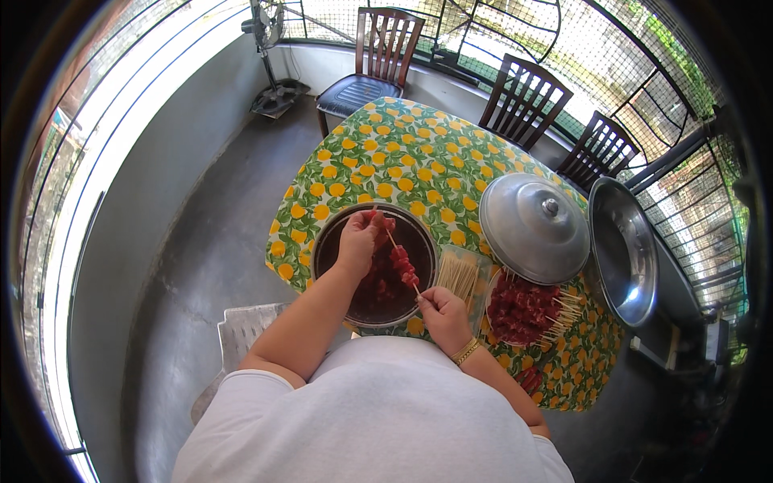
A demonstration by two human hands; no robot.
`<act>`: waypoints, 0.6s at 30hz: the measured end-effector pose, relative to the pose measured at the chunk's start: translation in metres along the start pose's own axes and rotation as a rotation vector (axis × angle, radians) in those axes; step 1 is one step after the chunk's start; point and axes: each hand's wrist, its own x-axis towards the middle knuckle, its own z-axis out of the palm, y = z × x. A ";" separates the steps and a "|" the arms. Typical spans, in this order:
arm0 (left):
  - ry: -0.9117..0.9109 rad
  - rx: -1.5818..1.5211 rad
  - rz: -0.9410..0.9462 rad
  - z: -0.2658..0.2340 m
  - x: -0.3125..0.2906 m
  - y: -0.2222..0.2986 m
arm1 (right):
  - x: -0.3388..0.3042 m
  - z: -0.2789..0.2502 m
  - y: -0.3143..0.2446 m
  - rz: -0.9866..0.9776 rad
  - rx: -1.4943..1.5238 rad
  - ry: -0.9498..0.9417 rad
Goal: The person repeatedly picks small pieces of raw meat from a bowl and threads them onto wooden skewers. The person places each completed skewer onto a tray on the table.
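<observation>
The right hand (445, 316) pinches the near end of a skewer of red meat (404, 264), which slants over a pot (328, 241); the left hand (364, 239) pinches around its far end. Right of the right hand are loaded skewers (523, 310); just beyond it, bare sticks (459, 274); farther right, a lid (527, 233), then a basin (622, 249)

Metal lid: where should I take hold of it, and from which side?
Probably best by the round knob, pinched from above: the lid lies dome up, and the knob stands proud of the sloping metal. The right hand is the nearer one, but it holds a skewer of meat.
</observation>
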 end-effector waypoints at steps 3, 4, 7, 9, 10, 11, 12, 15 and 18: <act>0.004 0.008 -0.016 0.002 0.001 0.001 | 0.000 0.000 0.000 -0.053 -0.044 0.000; 0.005 0.011 -0.029 0.002 0.001 0.001 | 0.000 0.000 0.000 -0.090 -0.025 0.003; 0.032 -0.002 -0.057 0.003 0.002 0.001 | 0.000 0.000 0.000 -0.122 -0.043 0.008; 0.062 0.013 -0.083 0.004 0.003 0.001 | -0.001 -0.001 0.000 -0.136 -0.045 0.011; 0.080 0.020 -0.104 0.005 0.003 0.001 | -0.001 -0.001 0.000 -0.142 -0.057 0.012; 0.098 0.012 -0.124 0.005 0.003 0.001 | -0.001 -0.001 0.000 -0.149 -0.069 0.014; 0.113 0.001 -0.149 0.006 0.003 0.001 | -0.001 -0.001 0.000 -0.155 -0.080 0.016; 0.138 -0.031 -0.179 0.007 0.002 0.001 | -0.001 0.000 0.001 -0.172 -0.099 0.013; 0.099 -0.065 -0.185 0.007 0.000 -0.001 | 0.000 0.000 0.002 -0.169 -0.110 0.011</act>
